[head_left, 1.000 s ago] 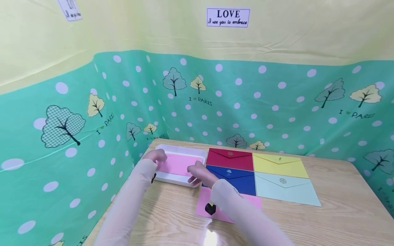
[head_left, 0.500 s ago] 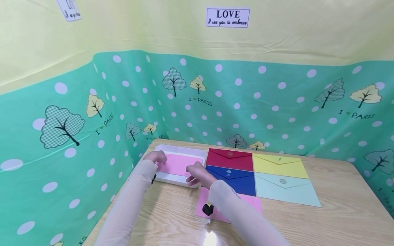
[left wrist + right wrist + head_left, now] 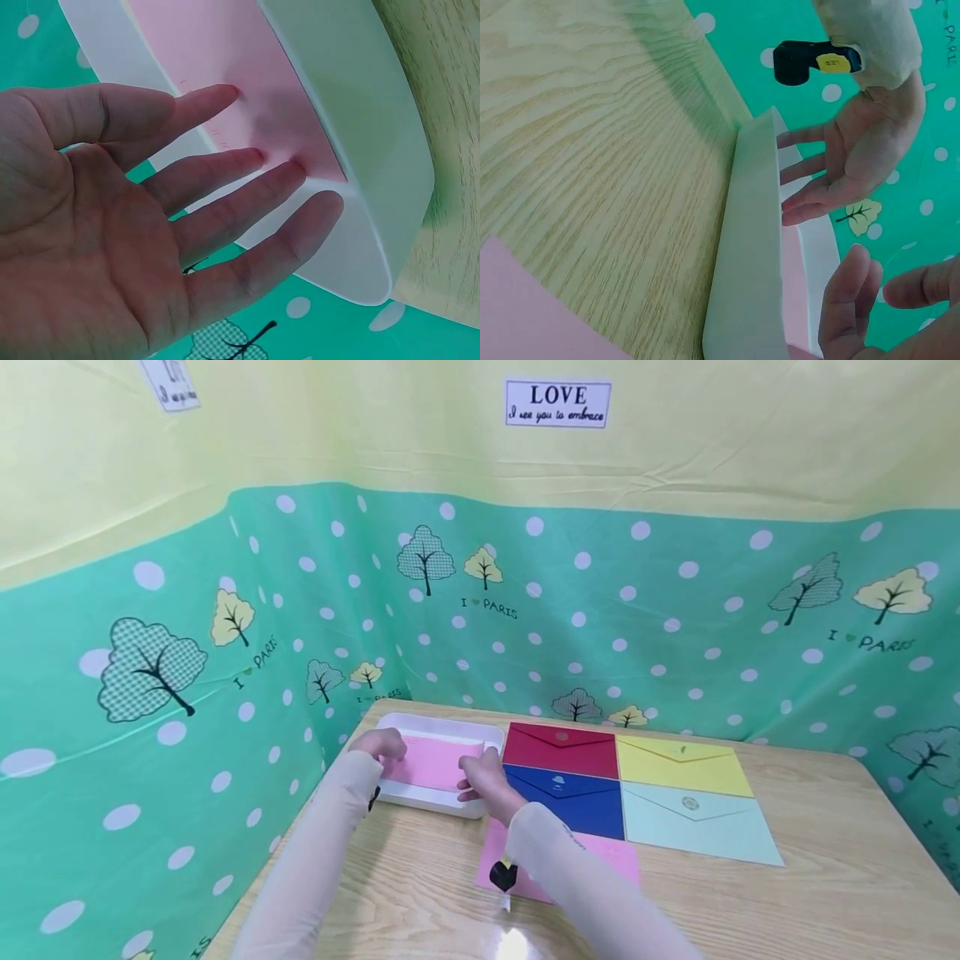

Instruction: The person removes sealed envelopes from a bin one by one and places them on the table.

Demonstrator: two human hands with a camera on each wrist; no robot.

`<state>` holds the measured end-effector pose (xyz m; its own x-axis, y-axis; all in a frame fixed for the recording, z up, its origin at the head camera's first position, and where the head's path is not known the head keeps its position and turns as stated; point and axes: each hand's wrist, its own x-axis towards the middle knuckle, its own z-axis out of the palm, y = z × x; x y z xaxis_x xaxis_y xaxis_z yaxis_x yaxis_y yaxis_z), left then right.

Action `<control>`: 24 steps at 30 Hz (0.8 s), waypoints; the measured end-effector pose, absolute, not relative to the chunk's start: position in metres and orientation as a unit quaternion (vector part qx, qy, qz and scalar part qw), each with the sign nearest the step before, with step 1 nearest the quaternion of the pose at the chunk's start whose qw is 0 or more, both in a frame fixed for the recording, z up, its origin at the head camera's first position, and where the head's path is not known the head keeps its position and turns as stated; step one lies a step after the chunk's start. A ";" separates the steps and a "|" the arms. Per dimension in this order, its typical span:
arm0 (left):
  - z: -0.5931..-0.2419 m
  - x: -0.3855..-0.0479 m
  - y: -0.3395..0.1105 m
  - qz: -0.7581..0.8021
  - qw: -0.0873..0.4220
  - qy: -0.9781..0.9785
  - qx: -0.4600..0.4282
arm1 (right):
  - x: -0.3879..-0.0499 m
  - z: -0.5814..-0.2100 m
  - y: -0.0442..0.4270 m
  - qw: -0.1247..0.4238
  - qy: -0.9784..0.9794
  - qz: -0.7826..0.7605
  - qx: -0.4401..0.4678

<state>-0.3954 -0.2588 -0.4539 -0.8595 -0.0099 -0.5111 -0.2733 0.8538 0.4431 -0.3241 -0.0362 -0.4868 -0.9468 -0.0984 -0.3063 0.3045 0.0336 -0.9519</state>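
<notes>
A flat pink envelope (image 3: 427,763) with small red marks lies in a shallow white tray (image 3: 420,797) at the table's back left. My left hand (image 3: 381,743) is over the tray's left end. In the left wrist view its long fingers reach out and the fingertips (image 3: 296,169) touch the envelope near one end. My right hand (image 3: 489,781) is at the tray's right end, fingers bent, beside the envelope's right edge. In the right wrist view a gap shows between its thumb and fingers (image 3: 844,292); whether a fingertip touches the paper is hard to see.
Red (image 3: 561,748), blue (image 3: 585,802), yellow (image 3: 682,764) and pale green (image 3: 697,822) envelopes lie flat right of the tray. Another pink sheet (image 3: 611,858) lies in front, partly under my right forearm. Patterned curtain (image 3: 525,610) stands behind the wooden table (image 3: 420,893).
My right hand has shifted slightly at the tray's right end. The pink envelope's right edge now appears a little further left. My left hand has hardly moved.
</notes>
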 end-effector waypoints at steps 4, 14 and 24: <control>-0.455 -0.398 -0.259 0.241 0.244 0.937 -0.069 | -0.329 -0.486 -0.034 0.144 0.702 -0.693 0.085; -0.452 -0.396 -0.258 0.242 0.245 0.936 -0.073 | -0.337 -0.490 -0.027 0.134 0.787 -0.600 0.055; -0.455 -0.394 -0.255 0.268 0.243 0.928 -0.087 | -0.338 -0.501 -0.016 0.109 0.810 -0.576 0.039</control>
